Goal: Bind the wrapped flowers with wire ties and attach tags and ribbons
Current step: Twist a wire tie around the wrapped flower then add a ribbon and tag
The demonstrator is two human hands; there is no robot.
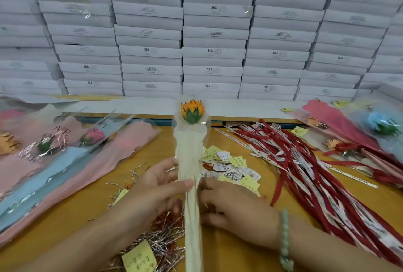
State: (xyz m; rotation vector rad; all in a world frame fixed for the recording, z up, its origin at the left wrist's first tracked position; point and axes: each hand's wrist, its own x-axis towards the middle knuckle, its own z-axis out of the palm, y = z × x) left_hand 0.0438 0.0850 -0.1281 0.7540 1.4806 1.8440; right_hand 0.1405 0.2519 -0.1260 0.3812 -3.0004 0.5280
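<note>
Two grips, left hand [152, 186] and right hand [235, 213], pinch the cream-wrapped orange flower [189, 154] running straight away from them, silver tinsel wire ties [162, 241] just beneath the left.

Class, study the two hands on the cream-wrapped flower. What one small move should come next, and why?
Probably the right hand should hold the gather alone while the left hand lets go and picks one tie from the wire ties. Both hands grip the wrapped flower at its gathered neck, no tie shows around it, and the pile lies just below the left wrist.
</note>
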